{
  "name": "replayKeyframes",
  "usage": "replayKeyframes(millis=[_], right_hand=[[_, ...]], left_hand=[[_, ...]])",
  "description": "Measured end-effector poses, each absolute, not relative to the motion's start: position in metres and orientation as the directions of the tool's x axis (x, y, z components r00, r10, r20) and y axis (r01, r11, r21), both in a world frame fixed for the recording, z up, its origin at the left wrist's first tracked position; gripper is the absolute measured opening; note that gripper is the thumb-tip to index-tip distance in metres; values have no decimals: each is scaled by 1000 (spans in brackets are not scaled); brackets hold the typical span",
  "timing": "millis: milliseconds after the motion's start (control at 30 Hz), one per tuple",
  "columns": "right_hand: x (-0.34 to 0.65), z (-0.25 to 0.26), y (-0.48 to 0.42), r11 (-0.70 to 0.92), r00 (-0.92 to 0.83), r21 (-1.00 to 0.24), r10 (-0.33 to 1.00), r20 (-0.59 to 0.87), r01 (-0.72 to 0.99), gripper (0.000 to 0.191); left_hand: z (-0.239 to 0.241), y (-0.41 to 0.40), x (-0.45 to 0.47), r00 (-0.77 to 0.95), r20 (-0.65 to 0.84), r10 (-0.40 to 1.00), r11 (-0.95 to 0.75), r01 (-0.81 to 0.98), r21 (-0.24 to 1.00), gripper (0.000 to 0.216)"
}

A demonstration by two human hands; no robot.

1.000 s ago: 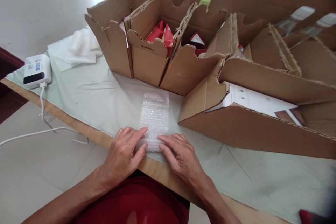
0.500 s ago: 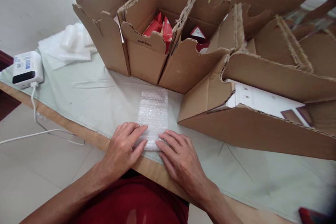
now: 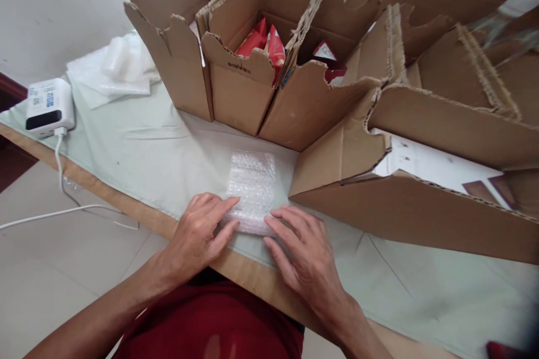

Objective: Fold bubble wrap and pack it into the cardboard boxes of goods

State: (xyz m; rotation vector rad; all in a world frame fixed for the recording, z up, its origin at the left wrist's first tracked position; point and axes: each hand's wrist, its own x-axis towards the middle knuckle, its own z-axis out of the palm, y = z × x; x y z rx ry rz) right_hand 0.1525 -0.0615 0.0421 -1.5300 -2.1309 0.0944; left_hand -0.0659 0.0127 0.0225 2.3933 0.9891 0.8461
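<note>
A sheet of clear bubble wrap (image 3: 252,176) lies on the pale cloth near the table's front edge, its near end folded or rolled over into a thicker band. My left hand (image 3: 206,227) holds the left end of this band between thumb and fingers. At the right end, my right hand (image 3: 301,244) has its bent fingers on top and its thumb at the near side. Whether anything is wrapped inside the band, I cannot tell.
Cardboard bins (image 3: 236,92) stand along the back, some with red packets (image 3: 255,39). A larger cardboard box (image 3: 412,207) holding a white box (image 3: 442,162) sits to the right. More bubble wrap (image 3: 122,70) and a white device (image 3: 50,105) with a cable (image 3: 59,165) are at left.
The near end of the bubble wrap has been folded over further, and the flat part beyond it is shorter. My right hand has shifted slightly right; the view has moved a little.
</note>
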Motion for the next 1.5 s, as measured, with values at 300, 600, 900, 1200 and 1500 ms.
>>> replayKeyframes(millis=[300, 600, 900, 1200, 1500], right_hand=[[156, 38, -50, 388, -278, -427, 913, 297, 817, 21], [155, 45, -51, 296, -176, -506, 946, 272, 810, 25], [150, 33, -44, 377, -286, -250, 898, 336, 892, 27], [147, 52, -49, 284, -202, -573, 958, 204, 768, 20], [144, 55, -53, 253, -117, -583, 958, 261, 772, 20]], left_hand=[[25, 4, -71, 587, 422, 691, -708, 430, 561, 38], [23, 12, -73, 546, 374, 750, -629, 411, 660, 31], [18, 25, -65, 465, 445, 766, -643, 545, 537, 31], [28, -2, -83, 415, 344, 842, -530, 523, 667, 52], [30, -25, -92, 191, -214, 958, 217, 6, 976, 68]])
